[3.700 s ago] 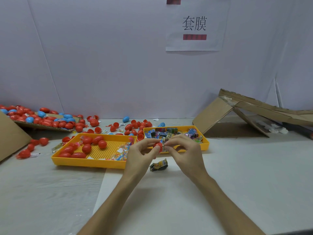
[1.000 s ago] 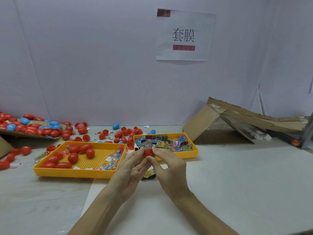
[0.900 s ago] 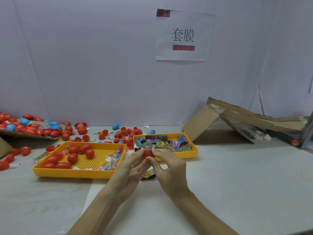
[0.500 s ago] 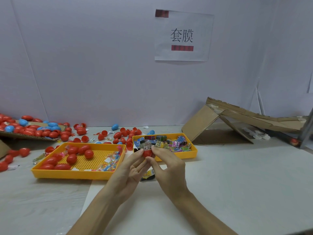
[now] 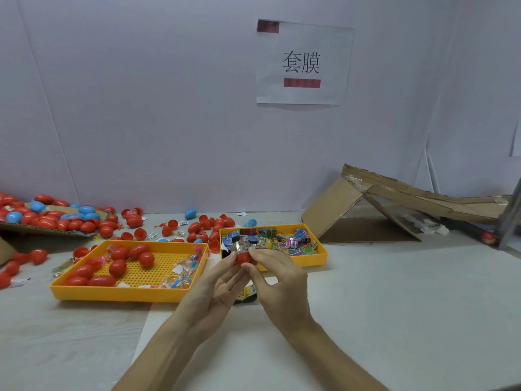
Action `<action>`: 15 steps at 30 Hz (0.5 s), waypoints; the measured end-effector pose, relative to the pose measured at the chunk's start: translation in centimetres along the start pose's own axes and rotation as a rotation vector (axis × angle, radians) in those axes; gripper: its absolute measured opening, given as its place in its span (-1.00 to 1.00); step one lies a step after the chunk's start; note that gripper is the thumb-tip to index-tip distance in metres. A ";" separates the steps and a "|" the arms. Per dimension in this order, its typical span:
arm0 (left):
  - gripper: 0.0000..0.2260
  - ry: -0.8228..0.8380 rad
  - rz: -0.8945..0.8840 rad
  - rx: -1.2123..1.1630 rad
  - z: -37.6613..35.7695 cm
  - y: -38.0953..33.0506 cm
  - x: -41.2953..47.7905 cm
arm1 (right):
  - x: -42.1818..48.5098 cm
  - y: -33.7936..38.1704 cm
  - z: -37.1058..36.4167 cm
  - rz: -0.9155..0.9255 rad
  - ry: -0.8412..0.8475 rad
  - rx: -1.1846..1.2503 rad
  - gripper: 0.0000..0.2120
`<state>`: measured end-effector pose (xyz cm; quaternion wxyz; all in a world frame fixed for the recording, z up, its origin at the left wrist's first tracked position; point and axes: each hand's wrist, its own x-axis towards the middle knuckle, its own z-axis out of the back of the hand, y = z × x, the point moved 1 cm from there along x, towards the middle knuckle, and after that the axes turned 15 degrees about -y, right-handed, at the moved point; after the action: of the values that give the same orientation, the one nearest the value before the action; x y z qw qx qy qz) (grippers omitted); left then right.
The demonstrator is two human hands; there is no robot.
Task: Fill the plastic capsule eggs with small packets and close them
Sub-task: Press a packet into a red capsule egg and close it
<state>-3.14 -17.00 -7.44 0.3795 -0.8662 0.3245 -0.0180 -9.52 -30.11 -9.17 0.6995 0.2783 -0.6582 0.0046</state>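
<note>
A red capsule egg half (image 5: 243, 258) is pinched between the fingertips of my left hand (image 5: 218, 289) and my right hand (image 5: 277, 283), raised above the table. A small printed packet (image 5: 240, 246) sticks out of the egg's top. Below my hands another packet (image 5: 245, 294) lies on the table, partly hidden. Behind the egg stands a yellow tray of packets (image 5: 320, 256). To the left, a larger yellow tray (image 5: 112, 293) holds several red eggs and clear wrapped packets.
Loose red and blue eggs (image 5: 197, 227) lie scattered behind the trays, more piled on cardboard (image 5: 50, 218) at the far left. A collapsed cardboard box (image 5: 380, 204) leans at the right. A white wall with a paper sign (image 5: 303, 63) closes the back.
Both hands stay together on the red egg, held a little higher and closer than several seconds ago; the packet now stands out of its top. Little has moved over the last second.
</note>
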 end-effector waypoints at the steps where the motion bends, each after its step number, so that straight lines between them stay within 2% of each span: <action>1: -0.69 -0.005 0.007 -0.019 0.0 0.0 0.1 | 0.1 0.2 0.0 -0.036 0.022 0.012 -0.71; 6: -0.67 0.017 0.001 0.049 0.0 0.2 0.1 | 0.5 0.5 0.1 -0.167 0.086 0.034 -0.64; 10: -0.74 0.063 0.023 0.089 -0.1 0.2 0.1 | 0.6 0.4 0.2 -0.171 0.095 0.049 -0.67; 15: -0.70 0.077 -0.022 0.192 -0.5 0.3 -0.2 | 0.6 0.6 0.2 -0.118 0.086 0.010 -0.66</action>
<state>-3.65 -17.33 -7.26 0.4478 -0.8279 0.3264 -0.0866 -9.83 -29.91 -8.37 0.7247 0.3199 -0.6099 -0.0212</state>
